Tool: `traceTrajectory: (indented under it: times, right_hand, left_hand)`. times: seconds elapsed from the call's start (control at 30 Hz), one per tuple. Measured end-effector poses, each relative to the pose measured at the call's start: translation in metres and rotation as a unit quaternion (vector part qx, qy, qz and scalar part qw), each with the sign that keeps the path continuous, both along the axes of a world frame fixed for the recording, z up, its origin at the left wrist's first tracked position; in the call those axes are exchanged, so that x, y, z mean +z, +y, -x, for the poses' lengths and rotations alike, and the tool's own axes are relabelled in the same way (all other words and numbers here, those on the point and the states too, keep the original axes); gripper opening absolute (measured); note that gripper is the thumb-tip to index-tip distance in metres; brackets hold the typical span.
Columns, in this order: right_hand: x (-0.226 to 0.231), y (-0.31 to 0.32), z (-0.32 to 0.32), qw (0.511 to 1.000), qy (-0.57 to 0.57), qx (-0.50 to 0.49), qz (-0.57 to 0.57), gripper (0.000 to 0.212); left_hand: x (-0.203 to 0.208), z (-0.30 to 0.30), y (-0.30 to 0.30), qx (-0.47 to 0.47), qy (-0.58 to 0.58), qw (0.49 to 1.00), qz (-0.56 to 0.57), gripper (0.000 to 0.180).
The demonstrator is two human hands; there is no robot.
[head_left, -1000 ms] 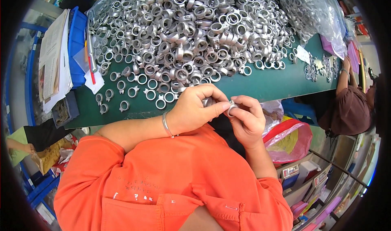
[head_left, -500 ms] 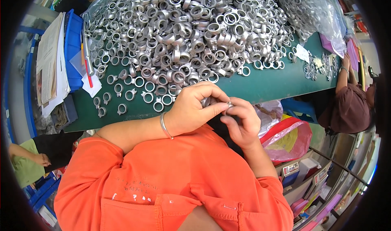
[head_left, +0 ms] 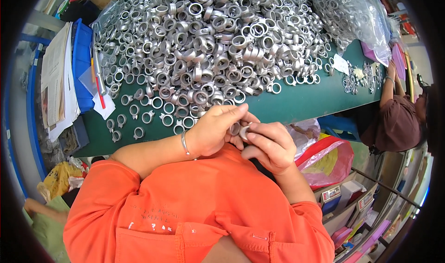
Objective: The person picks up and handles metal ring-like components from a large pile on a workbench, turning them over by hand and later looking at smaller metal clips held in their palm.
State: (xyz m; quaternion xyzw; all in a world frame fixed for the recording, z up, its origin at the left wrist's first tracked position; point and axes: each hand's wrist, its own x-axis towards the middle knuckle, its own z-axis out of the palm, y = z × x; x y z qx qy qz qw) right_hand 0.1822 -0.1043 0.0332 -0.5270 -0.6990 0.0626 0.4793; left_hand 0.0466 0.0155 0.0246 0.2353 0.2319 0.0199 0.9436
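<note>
Close in front of my chest, at the table's near edge, my two hands work together on small grey metal rings. My left hand (head_left: pixel 212 129) is closed round one metal ring (head_left: pixel 235 129), with its thumb raised along the top. My right hand (head_left: pixel 274 146) pinches a second metal ring (head_left: pixel 244 133) between thumb and fingers, right beside the first. Fingers cover parts of both rings. Beyond my hands lies a large pile of similar rings (head_left: pixel 199 45), several with small lugs, and loose ones are scattered at its near left side.
The green table (head_left: pixel 306 98) carries the pile. At left stand a blue bin (head_left: pixel 82 68), papers (head_left: pixel 54 77) and a red pen (head_left: pixel 100 94). A plastic bag of rings (head_left: pixel 338 17) lies at the far right. A co-worker in brown (head_left: pixel 394 119) sits at right, near a red bag (head_left: pixel 324 158).
My left thumb has lifted and my hands have turned, so two rings show between the fingers. My right hand has shifted slightly down. At left, a person in green has moved lower.
</note>
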Motion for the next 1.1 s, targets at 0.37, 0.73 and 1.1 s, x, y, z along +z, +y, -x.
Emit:
traceTrajectory:
  times: [0.37,0.73,1.1]
  right_hand:
    - [-0.032,0.009,-0.051,0.948,0.034,-0.257,0.186,0.009]
    - [-0.01,0.0,-0.011,0.988,0.111,-0.083,0.068,0.02]
    - [-0.009,0.01,-0.002,0.977,0.151,-0.14,-0.047,0.027]
  left_hand:
    - [0.001,-0.002,-0.005,-0.02,0.031,0.987,-0.156,0.012]
    - [0.012,-0.003,-0.005,0.052,0.027,0.932,-0.359,0.011]
    - [0.01,0.005,-0.001,0.095,0.02,0.944,-0.314,0.012]
